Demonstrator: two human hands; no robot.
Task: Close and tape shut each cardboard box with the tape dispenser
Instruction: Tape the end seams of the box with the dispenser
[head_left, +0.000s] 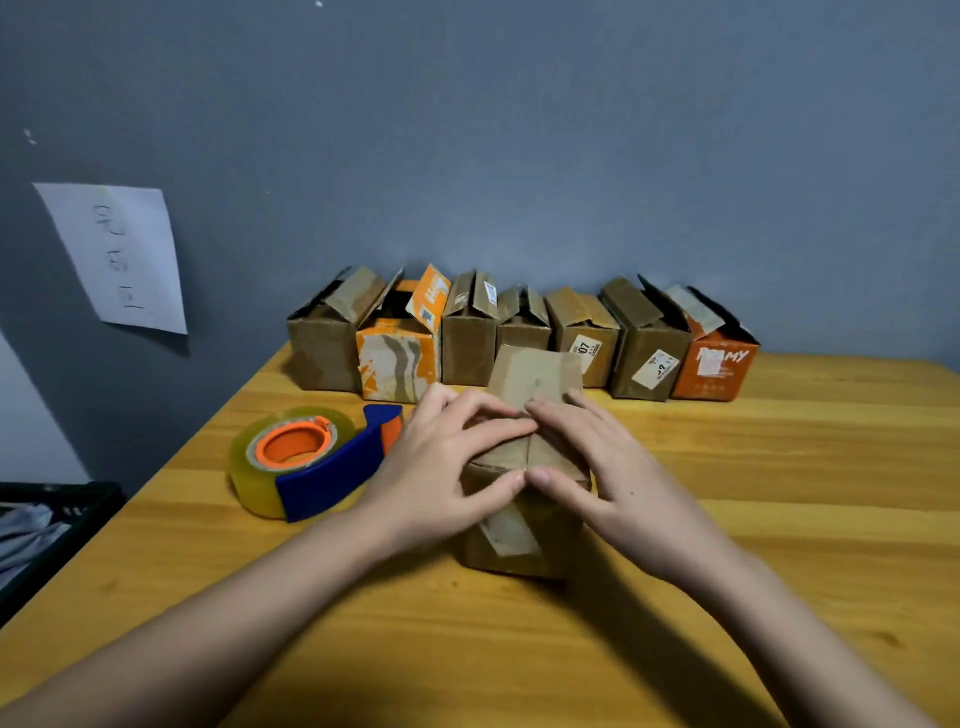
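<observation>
A small brown cardboard box (519, 535) stands on the wooden table (779, 493) in front of me. My left hand (447, 467) and my right hand (597, 467) press its two side flaps down flat, fingertips meeting along the middle seam. The far flap (537, 376) still stands up behind my fingers. The tape dispenser (311, 460), blue with an orange core and a clear roll of tape, lies on the table just left of my left hand.
Several open cardboard boxes (519, 338), brown and orange, line the back of the table against the grey wall. A paper note (117, 257) hangs on the wall at left. A dark crate (47, 525) sits beyond the table's left edge.
</observation>
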